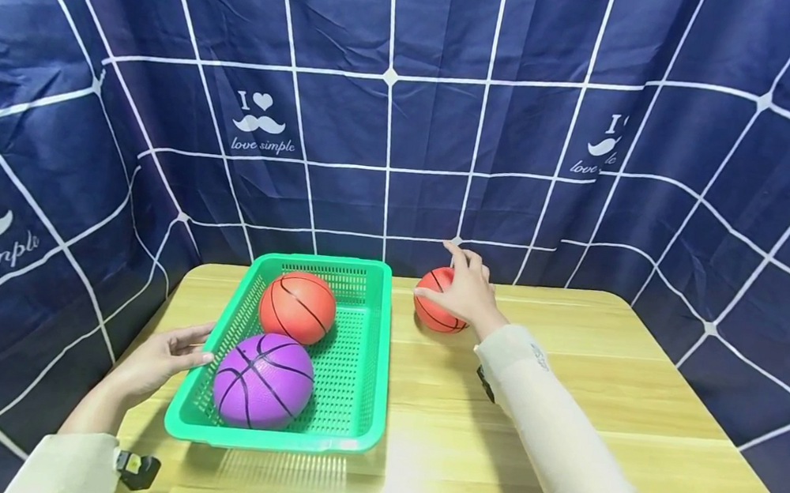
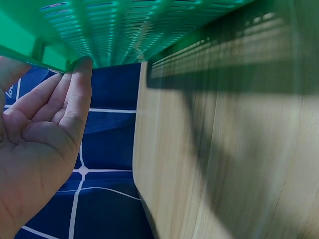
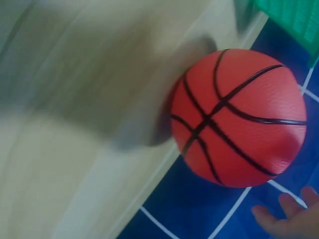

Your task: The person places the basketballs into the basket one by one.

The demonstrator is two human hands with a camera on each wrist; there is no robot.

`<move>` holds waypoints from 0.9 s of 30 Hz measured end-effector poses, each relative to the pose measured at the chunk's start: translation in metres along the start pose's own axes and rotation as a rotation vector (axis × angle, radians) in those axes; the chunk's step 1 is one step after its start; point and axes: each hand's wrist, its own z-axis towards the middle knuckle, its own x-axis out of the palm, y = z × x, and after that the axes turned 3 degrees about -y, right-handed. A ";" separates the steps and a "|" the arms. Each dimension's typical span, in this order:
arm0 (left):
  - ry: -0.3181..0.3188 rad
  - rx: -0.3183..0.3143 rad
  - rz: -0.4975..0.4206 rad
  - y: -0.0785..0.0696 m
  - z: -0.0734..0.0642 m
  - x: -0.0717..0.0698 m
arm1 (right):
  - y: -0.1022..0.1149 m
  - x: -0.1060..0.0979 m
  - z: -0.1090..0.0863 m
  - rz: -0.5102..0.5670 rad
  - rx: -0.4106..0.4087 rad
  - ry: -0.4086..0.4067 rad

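Note:
A green plastic basket [image 1: 383,372] contains an orange-red basketball [image 1: 298,307] at the back and a purple basketball [image 1: 264,382] in front. My left hand [image 1: 163,355] grips the basket's left rim, thumb at the top and fingers below the lip in the left wrist view, where the basket's slotted underside [image 2: 114,35] shows. To the basket's right, a smaller red basketball [image 3: 239,119] is near the table's far edge. My right hand [image 1: 469,289] reaches over it, thumb and fingers spread; in the right wrist view the visible fingertips [image 3: 264,216] are apart from the ball.
The light wooden table [image 1: 528,418] extends to the right of the basket. Behind it and at both sides hangs a dark blue curtain [image 1: 435,131] with white grid lines, close to the table's far edge.

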 end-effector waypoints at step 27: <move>0.009 0.012 -0.046 0.004 0.000 0.001 | -0.048 0.030 -0.015 0.148 0.156 0.039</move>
